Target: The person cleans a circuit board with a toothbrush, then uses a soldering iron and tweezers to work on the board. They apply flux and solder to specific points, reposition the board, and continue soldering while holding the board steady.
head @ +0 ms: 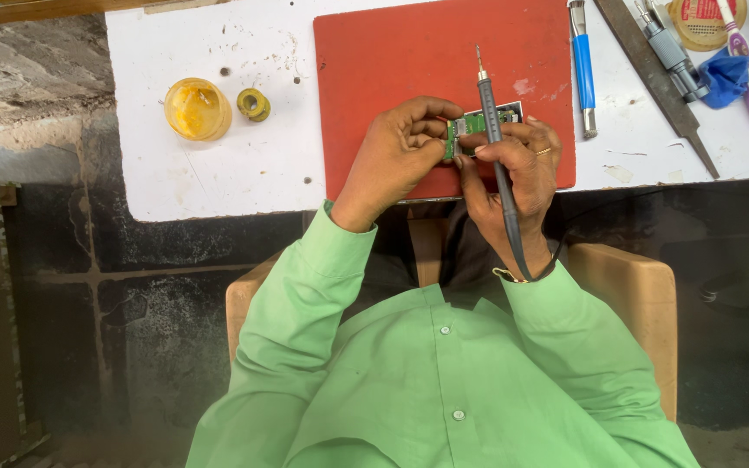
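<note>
— Centre frame? Small green circuit board [468, 126] over red mat [374, 78], pinched in left hand [396, 156].
— And beside it? Right hand [517, 173] gripping slim soldering iron [496, 165], tip raised clear. Progress on board: cannot tell.

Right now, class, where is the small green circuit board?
In the head view, the green circuit board sits over the red mat, pinched between the left hand and the right hand, which holds a soldering iron.

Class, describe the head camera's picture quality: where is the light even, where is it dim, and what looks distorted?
Head view: even light on the white tabletop and red mat, no harsh glare; floor below is dim; hands and green circuit board sharp; table edge bows slightly.
</note>
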The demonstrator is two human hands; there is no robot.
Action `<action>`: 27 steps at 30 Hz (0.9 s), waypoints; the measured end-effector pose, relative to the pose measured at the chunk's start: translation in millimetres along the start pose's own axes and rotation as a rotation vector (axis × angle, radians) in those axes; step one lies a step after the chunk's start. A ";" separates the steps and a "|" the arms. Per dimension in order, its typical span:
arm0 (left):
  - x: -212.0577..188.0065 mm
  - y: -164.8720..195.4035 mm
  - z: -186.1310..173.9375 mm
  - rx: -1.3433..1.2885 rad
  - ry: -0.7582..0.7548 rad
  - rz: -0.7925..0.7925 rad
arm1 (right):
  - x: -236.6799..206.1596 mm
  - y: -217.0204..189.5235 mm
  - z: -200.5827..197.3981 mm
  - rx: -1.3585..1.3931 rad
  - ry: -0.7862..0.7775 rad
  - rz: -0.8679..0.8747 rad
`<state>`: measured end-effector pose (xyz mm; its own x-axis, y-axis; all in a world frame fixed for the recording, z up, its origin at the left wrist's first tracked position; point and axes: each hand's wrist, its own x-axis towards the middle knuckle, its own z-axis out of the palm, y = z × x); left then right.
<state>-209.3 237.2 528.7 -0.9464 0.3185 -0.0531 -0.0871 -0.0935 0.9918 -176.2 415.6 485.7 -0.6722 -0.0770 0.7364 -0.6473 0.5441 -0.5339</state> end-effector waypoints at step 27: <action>4.0 0.5 -0.2 0.058 0.019 0.004 | 1.0 1.9 0.3 0.007 0.004 -0.007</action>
<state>-213.2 238.2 528.9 -0.9526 0.3000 -0.0508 -0.0657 -0.0397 0.9971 -178.2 416.4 485.2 -0.6662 -0.0776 0.7417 -0.6545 0.5376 -0.5316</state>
